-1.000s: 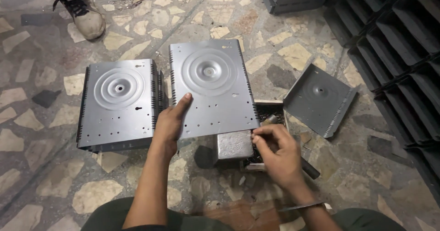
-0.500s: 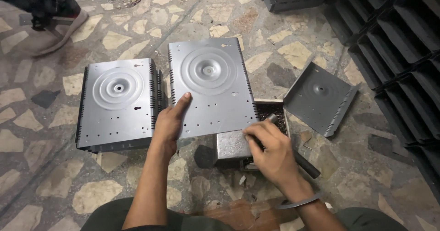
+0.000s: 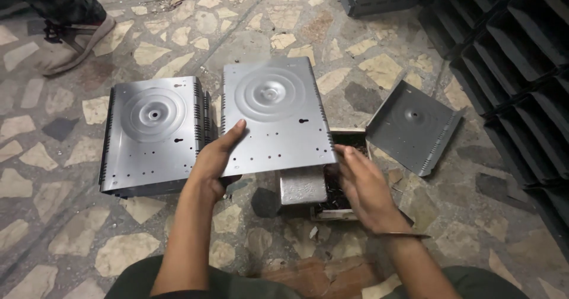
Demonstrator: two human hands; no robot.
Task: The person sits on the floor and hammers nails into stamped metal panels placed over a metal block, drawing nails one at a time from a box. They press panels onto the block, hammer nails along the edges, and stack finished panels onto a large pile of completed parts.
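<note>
The left hand (image 3: pixel 214 162) is gripping the near-left corner of a grey metal panel (image 3: pixel 277 116) with stamped concentric rings, thumb lying on its top face, holding it tilted above the stone floor (image 3: pixel 71 228). The right hand (image 3: pixel 363 187) is now lying open with fingers spread, its fingertips just reaching the panel's lower right corner at about 4 o'clock of the sheet; half a second ago it was curled over the small box (image 3: pixel 347 174) of dark screws underneath. A metal block (image 3: pixel 302 186) is sitting just beside that box, at 6 o'clock of the panel. A second ringed panel (image 3: pixel 151 134) is resting on a stack at 9 o'clock (unmoved), and a third, darker panel (image 3: pixel 413 126) is lying at 3 o'clock. Another person's shoe (image 3: pixel 74 38) is standing at 10 o'clock, having shifted slightly. Black trays (image 3: pixel 510 56) are lining the right edge.
</note>
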